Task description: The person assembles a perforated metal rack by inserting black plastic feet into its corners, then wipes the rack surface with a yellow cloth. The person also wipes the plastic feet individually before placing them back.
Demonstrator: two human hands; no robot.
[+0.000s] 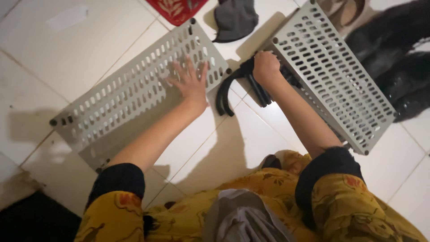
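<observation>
Grey slotted panels lie on the white tiled floor [67, 49], seen from the head camera looking straight down. One perforated panel [134, 89] stretches from about nine o'clock toward the centre, tilted with its far end up toward twelve; the left hand [190, 80] rests flat on that upper end, fingers spread and loose, gripping nothing. A second perforated panel [331, 74] runs from one o'clock down to four o'clock, standing partly on its long edge. Between the two panels, just above centre, sits a bundle of black curved pieces [230, 89]; the right hand [265, 67] is clenched around the top of this bundle, touching the near corner of the second panel. At twelve o'clock lie a red patterned cloth [177, 8] and a dark grey cloth [235, 18]. Dark shapes [394, 49] fill the two o'clock corner; what they are cannot be told. Yellow patterned sleeves over black cuffs occupy six o'clock.
</observation>
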